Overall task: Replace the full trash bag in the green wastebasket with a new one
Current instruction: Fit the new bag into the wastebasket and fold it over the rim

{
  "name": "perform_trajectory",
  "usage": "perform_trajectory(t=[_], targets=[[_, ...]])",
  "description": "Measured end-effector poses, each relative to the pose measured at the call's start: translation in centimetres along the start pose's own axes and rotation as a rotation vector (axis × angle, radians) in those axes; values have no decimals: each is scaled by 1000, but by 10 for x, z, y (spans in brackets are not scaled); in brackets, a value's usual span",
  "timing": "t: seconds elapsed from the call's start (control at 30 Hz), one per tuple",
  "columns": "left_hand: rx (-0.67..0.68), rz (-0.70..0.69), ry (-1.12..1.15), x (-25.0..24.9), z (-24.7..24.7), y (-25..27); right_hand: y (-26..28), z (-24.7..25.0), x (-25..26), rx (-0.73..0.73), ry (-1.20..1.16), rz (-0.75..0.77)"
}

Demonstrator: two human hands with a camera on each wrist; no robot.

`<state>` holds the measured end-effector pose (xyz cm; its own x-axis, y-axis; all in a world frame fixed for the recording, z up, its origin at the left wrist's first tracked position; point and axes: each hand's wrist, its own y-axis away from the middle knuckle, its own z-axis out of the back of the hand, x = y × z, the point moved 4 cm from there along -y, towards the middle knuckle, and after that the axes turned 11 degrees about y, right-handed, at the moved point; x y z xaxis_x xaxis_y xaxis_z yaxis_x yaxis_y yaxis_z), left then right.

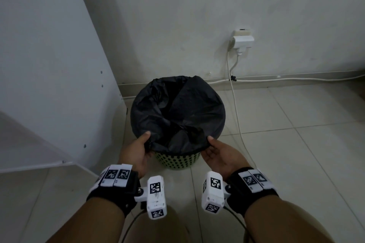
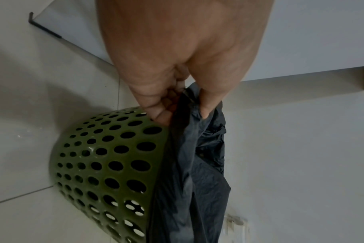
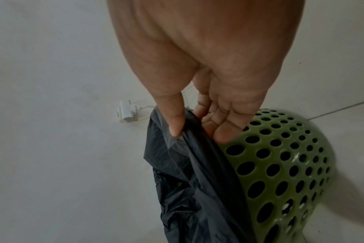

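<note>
A green perforated wastebasket (image 1: 177, 161) stands on the tiled floor by the wall, lined with a black trash bag (image 1: 177, 108) folded over its rim. My left hand (image 1: 141, 149) pinches the bag's edge at the near left of the rim, thumb on top. My right hand (image 1: 215, 149) pinches the edge at the near right. In the left wrist view the left hand (image 2: 183, 105) grips black plastic (image 2: 189, 172) beside the basket wall (image 2: 106, 164). The right wrist view shows my right hand (image 3: 197, 129) pinching the bag (image 3: 193, 180) against the basket (image 3: 280, 164).
A white cabinet panel (image 1: 49, 65) stands close on the left of the basket. A wall socket with a white plug (image 1: 243, 40) sits behind on the right, and its cable (image 1: 237, 114) runs down across the floor beside the basket.
</note>
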<state>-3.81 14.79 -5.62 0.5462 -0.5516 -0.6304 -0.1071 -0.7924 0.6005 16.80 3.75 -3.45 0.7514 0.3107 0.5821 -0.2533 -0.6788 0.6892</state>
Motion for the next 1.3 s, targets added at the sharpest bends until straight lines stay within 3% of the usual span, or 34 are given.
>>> perform_trajectory(t=[0.2,0.33,0.53,0.73,0.93,1.13,1.3], targets=[[58,85,-27,35,-12,24,2,-7,-14,-1,148,14],[51,65,-28,41,-6,25,-4,-6,-22,-2,302,32],[104,70,-88,9,0,16,-17,5,-1,-91,145,81],[41,33,-115,-7,12,0,-24,-4,-3,-77,58,25],[-42,-43,-152,-3,12,-1,-24,-7,-6,-76,-13,27],[-6,106,-27,27,-4,18,-18,-8,-12,-39,16,52],[-23,101,-14,46,-12,28,-13,-7,-21,7,129,81]])
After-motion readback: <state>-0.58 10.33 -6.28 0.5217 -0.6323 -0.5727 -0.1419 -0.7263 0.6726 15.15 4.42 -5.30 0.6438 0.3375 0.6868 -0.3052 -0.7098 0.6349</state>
